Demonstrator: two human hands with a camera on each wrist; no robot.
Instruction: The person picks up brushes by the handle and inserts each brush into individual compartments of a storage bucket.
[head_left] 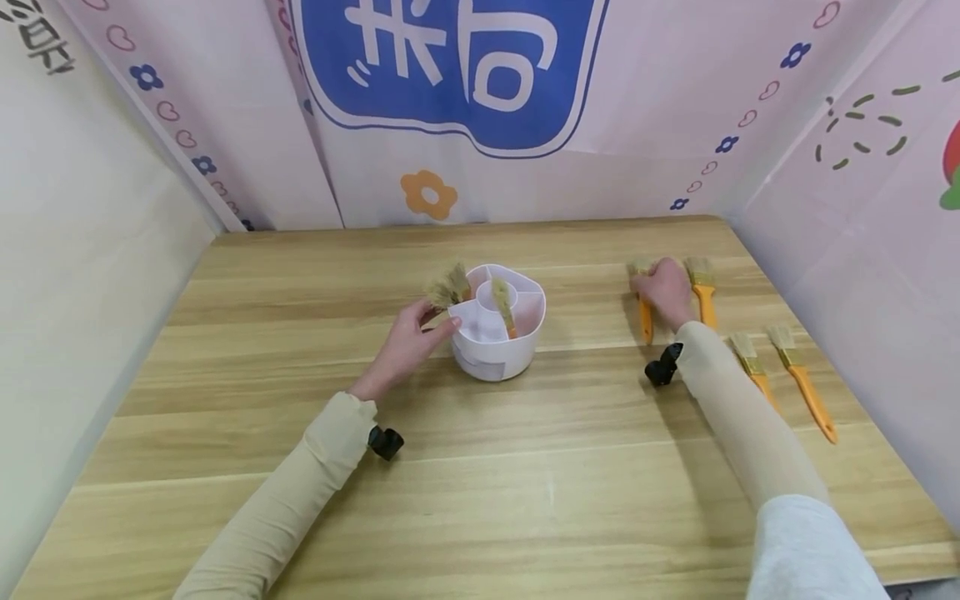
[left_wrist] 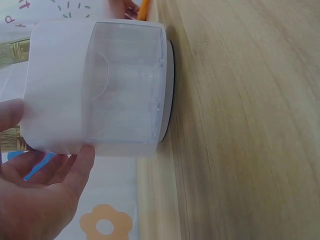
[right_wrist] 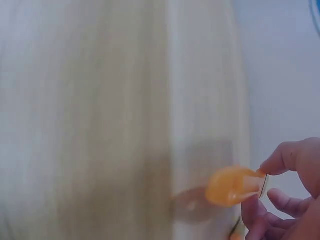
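Left grip [head_left: 405, 346] curled round side of smooth, round-cornered white plastic caddy [head_left: 487, 348], mid-frame. Right grip [head_left: 667, 287], right of centre, pinched narrow on coarse-bristled, orange-handled brush [head_left: 646, 322]. Three similar brushes [head_left: 812, 402] on wood-grain bench [head_left: 555, 508], frame right.

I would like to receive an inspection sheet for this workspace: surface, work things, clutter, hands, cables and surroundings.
Surface: wood-grain table
Work things: white compartment organizer with paintbrushes standing in it; three orange-handled paintbrushes lie at the table's right side
Clutter: nothing seen
Hands: left hand holds the organizer's left side; right hand pinches another orange-handled paintbrush; a black camera on each wrist
Cables: nothing seen on the table
Surroundings: printed sheets behind the table and at both sides
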